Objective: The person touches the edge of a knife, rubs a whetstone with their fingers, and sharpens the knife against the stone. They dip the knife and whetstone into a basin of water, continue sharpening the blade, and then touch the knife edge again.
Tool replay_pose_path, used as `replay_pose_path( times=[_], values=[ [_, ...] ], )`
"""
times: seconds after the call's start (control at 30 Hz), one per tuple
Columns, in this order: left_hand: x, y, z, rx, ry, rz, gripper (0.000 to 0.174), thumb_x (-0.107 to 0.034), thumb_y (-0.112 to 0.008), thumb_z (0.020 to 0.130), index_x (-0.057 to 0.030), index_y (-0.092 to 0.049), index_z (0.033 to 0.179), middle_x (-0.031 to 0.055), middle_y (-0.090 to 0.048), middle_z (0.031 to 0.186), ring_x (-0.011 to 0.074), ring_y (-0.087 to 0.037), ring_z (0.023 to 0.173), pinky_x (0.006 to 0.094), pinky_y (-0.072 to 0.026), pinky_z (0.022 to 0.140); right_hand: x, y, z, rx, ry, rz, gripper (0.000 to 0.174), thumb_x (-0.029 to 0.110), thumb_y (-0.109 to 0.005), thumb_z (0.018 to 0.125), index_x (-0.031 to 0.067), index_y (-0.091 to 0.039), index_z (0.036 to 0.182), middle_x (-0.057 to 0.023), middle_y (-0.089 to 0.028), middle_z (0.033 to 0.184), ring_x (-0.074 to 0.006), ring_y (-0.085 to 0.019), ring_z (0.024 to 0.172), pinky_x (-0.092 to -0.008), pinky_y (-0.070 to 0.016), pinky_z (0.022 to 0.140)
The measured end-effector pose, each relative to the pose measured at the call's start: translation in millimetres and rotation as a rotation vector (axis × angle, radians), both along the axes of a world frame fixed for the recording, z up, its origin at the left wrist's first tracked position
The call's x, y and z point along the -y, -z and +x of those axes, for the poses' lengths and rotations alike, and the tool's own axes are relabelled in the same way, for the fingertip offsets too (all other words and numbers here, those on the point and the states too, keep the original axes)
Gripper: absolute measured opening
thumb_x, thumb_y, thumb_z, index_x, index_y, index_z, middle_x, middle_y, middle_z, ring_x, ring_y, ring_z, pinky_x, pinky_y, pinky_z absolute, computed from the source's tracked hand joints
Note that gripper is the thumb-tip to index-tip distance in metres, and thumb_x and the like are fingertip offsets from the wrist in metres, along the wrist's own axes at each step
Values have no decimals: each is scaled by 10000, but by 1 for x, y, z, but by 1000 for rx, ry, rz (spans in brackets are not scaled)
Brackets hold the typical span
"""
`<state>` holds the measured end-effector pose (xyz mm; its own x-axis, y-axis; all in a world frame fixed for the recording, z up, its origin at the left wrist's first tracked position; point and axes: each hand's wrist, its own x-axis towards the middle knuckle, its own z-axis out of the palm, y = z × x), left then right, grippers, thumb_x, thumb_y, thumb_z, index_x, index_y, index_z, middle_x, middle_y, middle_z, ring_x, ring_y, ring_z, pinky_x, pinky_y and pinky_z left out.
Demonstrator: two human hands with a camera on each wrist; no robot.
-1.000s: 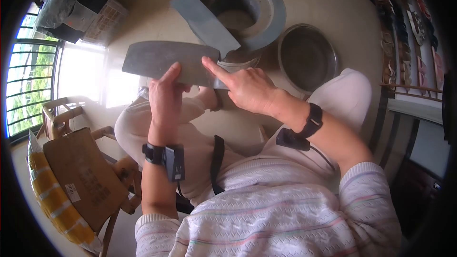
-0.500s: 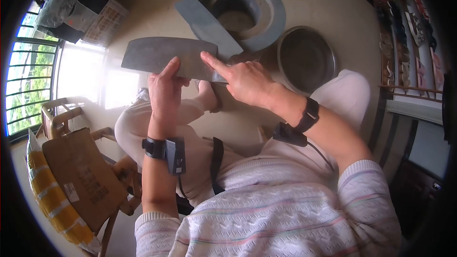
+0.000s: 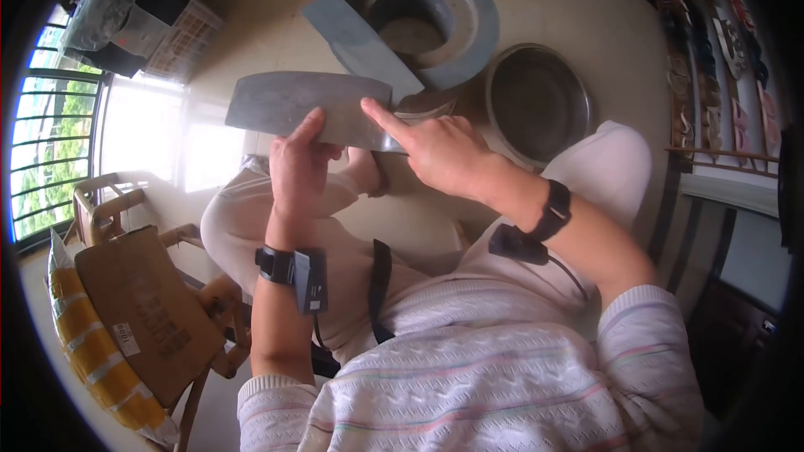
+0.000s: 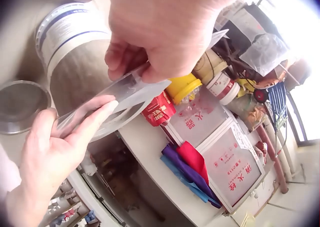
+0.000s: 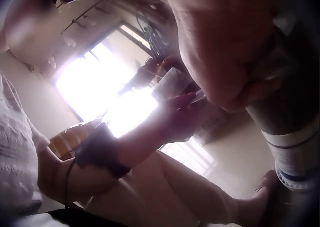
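Note:
A wide grey cleaver-like blade [image 3: 293, 105] is held flat in both hands in the head view. The left hand [image 3: 297, 167] pinches its near edge at mid-length, thumb on the upper face. Around the handle end, largely hidden, the right hand [image 3: 448, 155] is curled, its index finger extended onto the blade. In the left wrist view, the left hand [image 4: 165, 32] pinches the blade [image 4: 132, 84], seen nearly edge-on, and the right hand [image 4: 55, 152] is at its other end. Close up in the right wrist view, the right hand [image 5: 215, 47] is dim.
Beyond the blade stands a blue-grey ring [image 3: 481, 25] with a flat grey bar [image 3: 364, 42] against its left side. A round metal pot [image 3: 582, 109] is to its right. A striped white bucket [image 4: 70, 27] shows in the left wrist view. Cardboard [image 3: 146, 310] leans at lower left; shoe shelves line the right.
Over the last half second the blade and both hands have shifted slightly right and toward the body; before that, they moved a little away from it. The grip looks the same throughout.

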<state>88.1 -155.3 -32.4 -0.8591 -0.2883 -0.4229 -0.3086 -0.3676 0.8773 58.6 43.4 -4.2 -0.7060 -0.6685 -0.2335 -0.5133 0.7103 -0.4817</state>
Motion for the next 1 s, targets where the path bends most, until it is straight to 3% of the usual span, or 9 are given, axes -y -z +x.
replay_pose_path(
  times=[0.07,0.13,0.2,0.23,0.37,0.67,0.73,0.87,1.0],
  values=[
    [-9,2,5,0,-116,196,200,-108,-560,882,80,-619,920,121,-630,781,175,-566,596,255,-429,526,0,3,1,19,-8,24,767,1,-477,776,235,-201,1453,-183,-656,871,-357,-634,752,-465,-506,719],
    [3,6,-1,47,-59,146,216,-124,-559,884,80,-612,929,128,-625,789,172,-562,606,259,-428,531,7,-3,-8,-33,-25,42,631,84,-468,839,177,-271,1432,-211,-652,857,-348,-653,808,-452,-507,770],
    [13,11,-8,6,-83,221,209,-120,-563,880,80,-608,925,133,-628,798,174,-552,592,264,-430,539,12,-2,-13,-48,-38,33,636,79,-463,836,175,-268,1433,-211,-652,851,-349,-654,800,-454,-506,769],
    [15,11,-9,-9,-82,248,146,-92,-581,876,18,-605,968,93,-646,786,177,-602,547,269,-487,461,14,-2,-15,-59,-47,19,640,75,-459,833,174,-265,1435,-211,-652,846,-350,-655,791,-456,-506,767],
    [-13,4,7,-4,-34,251,154,-92,-591,871,22,-593,975,100,-640,783,190,-587,529,276,-477,451,-12,3,8,-3,25,43,780,0,-500,769,226,-201,1454,-162,-640,758,-337,-638,726,-466,-498,718],
    [13,12,1,19,-32,183,163,-115,-601,868,22,-608,957,109,-642,766,192,-588,524,267,-481,476,7,1,-4,-63,-26,-4,750,2,-486,782,226,-223,1448,-178,-637,766,-355,-631,733,-465,-496,717],
    [-15,3,10,-8,-17,230,216,-123,-584,873,85,-616,921,133,-631,782,179,-565,596,257,-440,519,-13,-2,6,-9,-8,97,753,7,-493,782,225,-219,1450,-174,-640,775,-354,-631,735,-460,-497,720],
    [-12,12,3,-52,-37,275,154,-107,-599,868,23,-601,950,107,-638,774,189,-595,534,266,-483,463,-10,0,2,-14,-8,22,677,61,-473,823,181,-239,1447,-204,-654,819,-351,-653,781,-451,-492,772],
    [15,10,-3,9,-70,259,166,-108,-602,867,36,-604,948,100,-634,775,180,-585,543,268,-470,463,14,1,-5,-61,-42,20,676,56,-464,827,181,-230,1449,-207,-653,818,-355,-651,779,-458,-494,766]
  ],
)
